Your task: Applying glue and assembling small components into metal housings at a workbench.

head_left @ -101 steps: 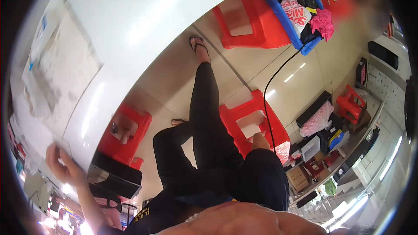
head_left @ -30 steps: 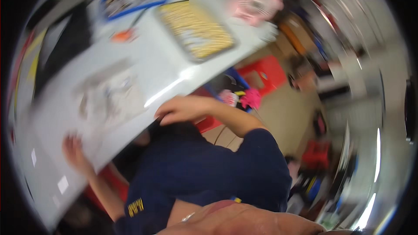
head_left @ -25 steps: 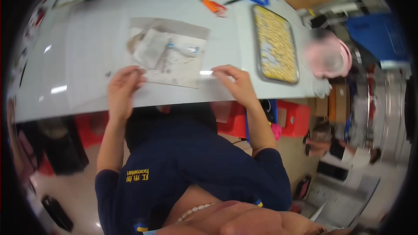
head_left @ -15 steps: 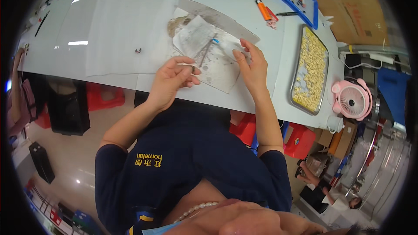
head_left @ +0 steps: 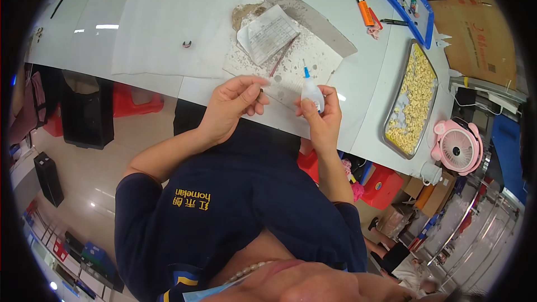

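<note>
- Bottle (head_left: 311, 92) held in right hand (head_left: 325, 114), small item (head_left: 262, 88) in left hand (head_left: 232, 100).
- Paper (head_left: 268, 36) laid on cardboard (head_left: 319, 19), on worktop (head_left: 366, 67).
- Small pieces (head_left: 419, 95) spread in tray (head_left: 396, 144), right of cardboard.
- Lighter (head_left: 364, 11) set between cardboard and tray, further back.
- Fan (head_left: 457, 148) seen right of tray.

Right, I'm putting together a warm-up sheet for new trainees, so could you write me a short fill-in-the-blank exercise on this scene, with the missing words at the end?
1. The right hand holds a small ____ with a blue tip.
2. The metal tray of small pale yellow pieces lies toward the person's ____ side.
3. The fan is coloured ____.
4. An orange ____ lies near the blue tray.

Missing words: bottle; right; pink; lighter.
</note>
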